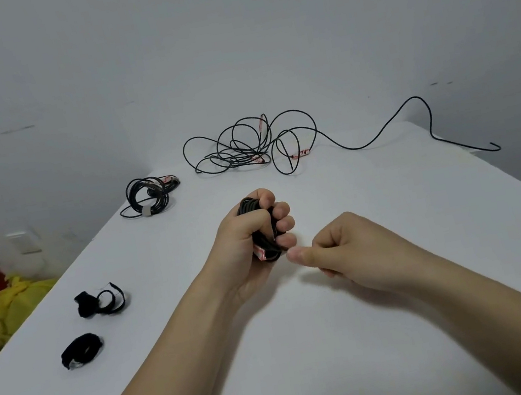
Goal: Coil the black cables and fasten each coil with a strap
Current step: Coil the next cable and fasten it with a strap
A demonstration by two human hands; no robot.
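Left hand (251, 233): fingers and thumb wrapped tight round the small bundle of thin black coiled cable (256, 210), held over the middle of the flat white table (399, 242).
Right hand (340, 245): fingers curled in, thumb tip just beside the bundle at its 5 o'clock. Whether it pinches a cable end or nothing cannot be told.
Red-and-white tag (261, 253): shows at the bundle's lower end, under the left fingers.
Black fabric straps: a looped strap (101, 302) at the table's 8 o'clock and a rolled strap (82, 350) at 7 o'clock, both well apart from the hands.
Strapped black coil (147, 194): at 11 o'clock, bound by a pale band.
Loose black cable tangle (243, 146): at 12 o'clock, its tail trailing toward 2 o'clock.
Step in hand (judged): winding done, strap not yet on.
Doing it well: hold the left grip firm so the turns cannot spring, and tuck the free end in. Fetch a strap with the right hand, pass it round all turns where the fingers leave them bare, and cinch it snug.
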